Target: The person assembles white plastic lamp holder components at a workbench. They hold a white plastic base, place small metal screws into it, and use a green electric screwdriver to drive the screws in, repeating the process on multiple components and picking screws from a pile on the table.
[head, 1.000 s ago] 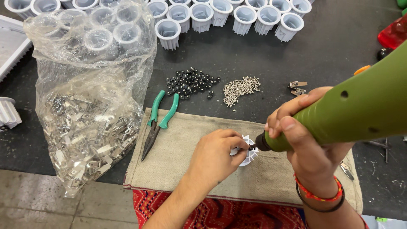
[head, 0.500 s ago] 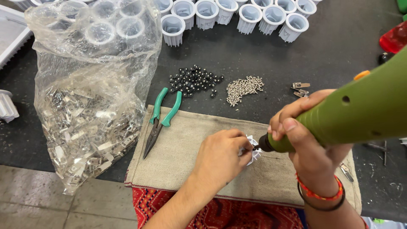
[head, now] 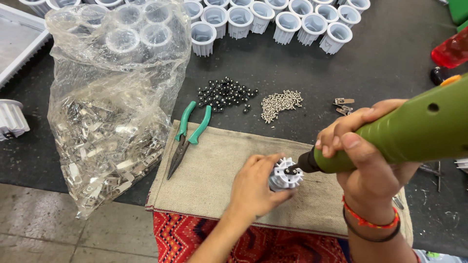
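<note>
Right now left hand (head: 253,187) grip is clamped on a white finned housing (head: 283,176) standing on the beige cloth (head: 214,165) at the near counter edge; right hand (head: 365,156) is wrapped tight round a green electric screwdriver (head: 404,134), bit touching the housing top; green-handled pliers (head: 187,136) lie left

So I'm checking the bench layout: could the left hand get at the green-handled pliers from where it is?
Probably yes. The pliers lie uncovered, half on the cloth, with nothing between them and the left hand. But that hand is holding the white finned part, so it isn't free.
</note>
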Tool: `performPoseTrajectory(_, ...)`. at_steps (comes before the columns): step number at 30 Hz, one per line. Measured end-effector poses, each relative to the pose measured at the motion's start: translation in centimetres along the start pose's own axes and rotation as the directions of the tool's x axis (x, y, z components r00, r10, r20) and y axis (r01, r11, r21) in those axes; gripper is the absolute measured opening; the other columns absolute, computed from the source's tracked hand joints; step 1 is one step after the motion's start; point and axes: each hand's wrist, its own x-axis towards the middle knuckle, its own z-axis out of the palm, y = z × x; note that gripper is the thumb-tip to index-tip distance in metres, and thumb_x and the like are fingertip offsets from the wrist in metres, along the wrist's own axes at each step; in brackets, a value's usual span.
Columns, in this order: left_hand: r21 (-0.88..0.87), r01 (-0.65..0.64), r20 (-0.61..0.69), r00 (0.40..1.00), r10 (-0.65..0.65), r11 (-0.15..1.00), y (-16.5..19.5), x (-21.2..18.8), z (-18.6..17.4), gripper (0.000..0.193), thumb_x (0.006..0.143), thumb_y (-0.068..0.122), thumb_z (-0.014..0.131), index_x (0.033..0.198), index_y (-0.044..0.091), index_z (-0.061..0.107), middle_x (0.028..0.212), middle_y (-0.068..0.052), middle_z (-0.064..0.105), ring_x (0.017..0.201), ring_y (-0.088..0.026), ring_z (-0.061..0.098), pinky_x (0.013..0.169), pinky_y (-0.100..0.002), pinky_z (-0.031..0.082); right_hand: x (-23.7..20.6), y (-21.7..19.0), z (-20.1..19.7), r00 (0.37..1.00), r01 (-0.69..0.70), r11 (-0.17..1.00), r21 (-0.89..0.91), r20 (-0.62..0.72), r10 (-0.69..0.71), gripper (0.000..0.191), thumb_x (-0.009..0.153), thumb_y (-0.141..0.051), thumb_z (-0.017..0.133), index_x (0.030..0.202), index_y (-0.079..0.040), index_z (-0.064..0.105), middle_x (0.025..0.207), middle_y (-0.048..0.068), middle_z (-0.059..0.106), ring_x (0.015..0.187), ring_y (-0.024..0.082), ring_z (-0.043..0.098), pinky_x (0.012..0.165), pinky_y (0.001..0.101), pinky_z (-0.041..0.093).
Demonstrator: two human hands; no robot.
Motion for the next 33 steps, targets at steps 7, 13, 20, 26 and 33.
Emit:
performPoseTrajectory(7, 0.012, 0.056, -0.006, 0.998, -0.055, 0.998, 0.2, -0.3, 0.6, 0.074, 0.067, 0.043, 0.09, 0.128, 0.009, 0.066, 0.11, -0.004, 0.074, 0.107, -0.022, 0.065, 0.091, -0.038, 0.054, -0.4, 0.2, -0.1, 1.0, -0.001, 1.0, -0.022, -0.016, 0.001, 0.028, 0.1, 0.007, 0.056, 0.124, -0.002, 0.045, 0.08, 0.016, 0.06, 0.065, 0.021, 0.059, 0.07, 0.0388, 0.055)
performPoseTrajectory(13, 0.01, 0.054, -0.013, 0.998, -0.054, 0.998, 0.2, -0.3, 0.5, 0.074, 0.066, 0.043, 0.09, 0.127, 0.009, 0.066, 0.109, -0.004, 0.074, 0.107, -0.023, 0.065, 0.09, -0.038, 0.054, -0.8, 0.1, -0.3, 1.0, 0.001, 1.0, -0.028, -0.022, -0.002, 0.028, 0.099, 0.007, 0.053, 0.125, -0.002, 0.044, 0.081, 0.016, 0.059, 0.065, 0.021, 0.059, 0.07, 0.0393, 0.056)
performPoseTrajectory(20, -0.008, 0.029, -0.047, 0.998, -0.03, 1.0, -0.1, -0.5, 0.6, 0.073, 0.065, 0.042, 0.091, 0.126, 0.009, 0.067, 0.109, -0.004, 0.074, 0.105, -0.023, 0.065, 0.09, -0.038, 0.054, -1.3, 0.1, -0.6, 0.999, 0.019, 0.999, -0.033, -0.029, -0.02, 0.023, 0.103, 0.006, 0.054, 0.122, -0.002, 0.044, 0.083, 0.017, 0.059, 0.067, 0.02, 0.057, 0.071, 0.0393, 0.054)
performPoseTrajectory(26, -0.012, 0.015, -0.065, 0.998, -0.016, 1.0, -0.1, -0.5, 0.6, 0.072, 0.066, 0.042, 0.09, 0.125, 0.009, 0.068, 0.108, -0.004, 0.075, 0.105, -0.024, 0.066, 0.09, -0.038, 0.055, -1.5, 0.4, -0.7, 0.999, 0.026, 0.999, -0.039, -0.028, -0.027, 0.023, 0.103, 0.006, 0.054, 0.121, -0.003, 0.043, 0.083, 0.016, 0.059, 0.07, 0.021, 0.059, 0.07, 0.0388, 0.054)
performPoseTrajectory(33, -0.021, 0.06, -0.038, 0.997, -0.061, 0.998, 0.0, -0.4, 0.4, 0.073, 0.065, 0.042, 0.091, 0.127, 0.009, 0.069, 0.099, -0.004, 0.075, 0.101, -0.023, 0.066, 0.086, -0.037, 0.055, -1.4, 0.6, -0.6, 1.0, 0.007, 0.999, -0.035, -0.015, -0.008, 0.024, 0.101, 0.005, 0.053, 0.122, -0.002, 0.043, 0.081, 0.016, 0.058, 0.067, 0.021, 0.058, 0.07, 0.0388, 0.054)
